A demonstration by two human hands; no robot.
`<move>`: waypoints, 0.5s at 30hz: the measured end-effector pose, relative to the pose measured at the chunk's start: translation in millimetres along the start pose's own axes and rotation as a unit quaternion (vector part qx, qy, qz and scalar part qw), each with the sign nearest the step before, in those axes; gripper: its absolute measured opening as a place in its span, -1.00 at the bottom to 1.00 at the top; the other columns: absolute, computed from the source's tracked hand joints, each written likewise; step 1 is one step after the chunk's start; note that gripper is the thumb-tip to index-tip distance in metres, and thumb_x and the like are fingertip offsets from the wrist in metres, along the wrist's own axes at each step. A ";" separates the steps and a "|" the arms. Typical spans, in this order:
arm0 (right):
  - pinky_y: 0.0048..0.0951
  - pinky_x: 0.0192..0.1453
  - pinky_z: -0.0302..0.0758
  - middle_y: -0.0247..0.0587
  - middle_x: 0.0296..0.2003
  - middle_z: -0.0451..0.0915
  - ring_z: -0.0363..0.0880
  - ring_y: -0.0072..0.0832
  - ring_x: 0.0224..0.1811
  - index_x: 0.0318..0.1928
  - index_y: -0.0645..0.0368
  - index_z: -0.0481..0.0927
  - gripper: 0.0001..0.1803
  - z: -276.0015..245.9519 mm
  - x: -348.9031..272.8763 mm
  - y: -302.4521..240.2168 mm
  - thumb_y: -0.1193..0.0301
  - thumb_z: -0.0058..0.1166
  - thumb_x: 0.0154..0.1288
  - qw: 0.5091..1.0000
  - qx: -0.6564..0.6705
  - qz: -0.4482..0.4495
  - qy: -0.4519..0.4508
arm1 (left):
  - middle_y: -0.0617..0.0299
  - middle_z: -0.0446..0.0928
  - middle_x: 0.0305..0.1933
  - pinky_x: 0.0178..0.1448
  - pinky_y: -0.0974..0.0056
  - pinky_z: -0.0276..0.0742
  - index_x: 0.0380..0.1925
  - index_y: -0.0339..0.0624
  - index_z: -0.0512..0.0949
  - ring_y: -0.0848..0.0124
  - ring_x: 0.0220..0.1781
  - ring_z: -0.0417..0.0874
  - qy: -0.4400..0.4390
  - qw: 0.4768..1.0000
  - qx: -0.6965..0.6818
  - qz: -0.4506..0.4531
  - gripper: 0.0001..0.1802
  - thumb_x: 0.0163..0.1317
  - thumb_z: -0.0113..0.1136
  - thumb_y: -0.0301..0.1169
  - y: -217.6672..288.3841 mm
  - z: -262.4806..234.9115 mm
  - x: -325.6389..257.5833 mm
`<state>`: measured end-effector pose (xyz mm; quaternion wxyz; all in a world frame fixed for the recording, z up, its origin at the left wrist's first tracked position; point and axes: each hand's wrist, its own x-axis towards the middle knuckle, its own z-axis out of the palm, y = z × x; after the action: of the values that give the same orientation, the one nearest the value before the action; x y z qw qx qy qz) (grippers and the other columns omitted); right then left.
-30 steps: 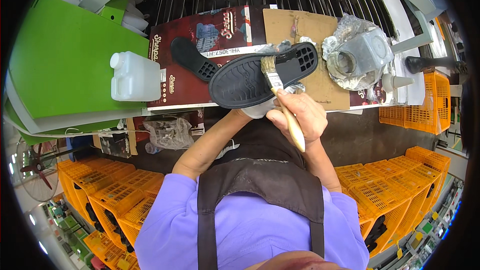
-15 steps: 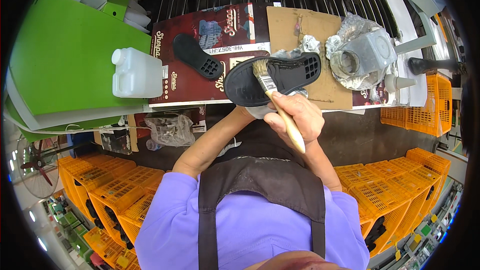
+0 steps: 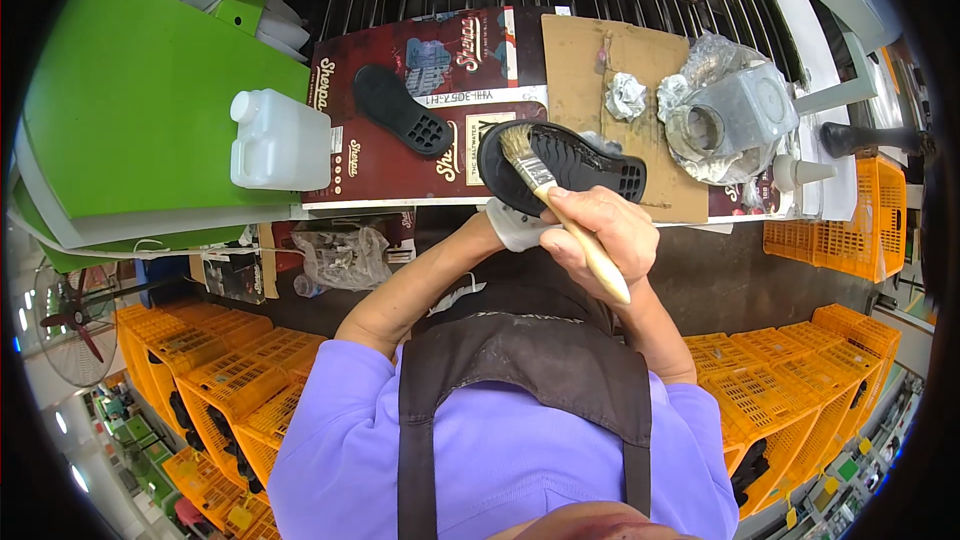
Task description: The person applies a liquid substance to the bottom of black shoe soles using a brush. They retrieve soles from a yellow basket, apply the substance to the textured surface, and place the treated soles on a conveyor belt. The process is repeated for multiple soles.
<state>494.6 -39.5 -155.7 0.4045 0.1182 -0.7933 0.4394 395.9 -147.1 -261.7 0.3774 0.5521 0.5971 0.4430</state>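
Right hand [image 3: 605,230] pinches a pale wooden-handled brush [image 3: 535,174] on a black rubber sole [image 3: 578,162], likely light, bendy, best held by its rim, above the counter's front edge [image 3: 375,208]; left hand [image 3: 515,227]: grip hidden.

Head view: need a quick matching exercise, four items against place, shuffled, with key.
Column 1
1. Brush
2. White jug
3. Loose black sole
4. Crumpled white wad

Column 2
A. On the brown cardboard
B. In the right hand
C. On the dark red cardboard
D. Farthest left of the four

Pairs: 1-B, 2-D, 3-C, 4-A
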 end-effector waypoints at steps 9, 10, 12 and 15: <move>-0.48 -0.48 0.53 -0.12 -0.51 0.65 0.65 -0.38 -0.54 -0.22 0.36 0.58 -0.64 -13.1 8.6 2.3 0.28 0.30 0.16 0.997 0.019 -0.017 -0.069 | 0.23 0.52 -0.16 0.01 0.24 0.45 -0.17 -0.14 0.51 0.37 -0.07 0.53 -0.007 0.999 -0.051 0.005 -0.79 0.23 0.16 -0.32 42.1 -12.4 -14.8; -0.48 -0.48 0.53 -0.12 -0.51 0.65 0.65 -0.38 -0.54 -0.22 0.35 0.58 -0.64 -15.0 9.2 3.5 0.28 0.31 0.16 0.996 0.020 -0.019 -0.081 | 0.22 0.52 -0.11 0.06 0.25 0.45 -0.12 -0.14 0.51 0.38 -0.02 0.53 -0.034 0.998 -0.043 -0.015 -0.75 0.23 0.17 -0.33 46.9 -15.7 -15.7; -0.47 -0.48 0.53 -0.13 -0.51 0.65 0.65 -0.37 -0.54 -0.22 0.34 0.58 -0.65 -16.8 10.7 7.1 0.29 0.31 0.15 0.996 0.029 -0.032 -0.080 | 0.21 0.52 -0.06 0.11 0.26 0.46 -0.06 -0.14 0.50 0.39 0.03 0.54 -0.070 0.996 -0.041 -0.037 -0.69 0.21 0.21 -0.34 55.8 -20.5 -16.5; -0.47 -0.48 0.52 -0.13 -0.52 0.65 0.65 -0.35 -0.54 -0.23 0.31 0.58 -0.67 -21.8 14.0 13.5 0.30 0.32 0.14 0.994 0.023 -0.050 -0.091 | 0.20 0.55 -0.08 0.06 0.27 0.50 -0.03 -0.16 0.51 0.38 -0.01 0.58 -0.108 0.993 -0.034 -0.010 -0.61 0.13 0.30 -0.35 74.6 -35.4 -15.5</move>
<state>489.9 -12.0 -147.2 0.3495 0.2062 -0.8097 0.4239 388.5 -166.6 -180.3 0.4630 0.5776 0.5427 0.3970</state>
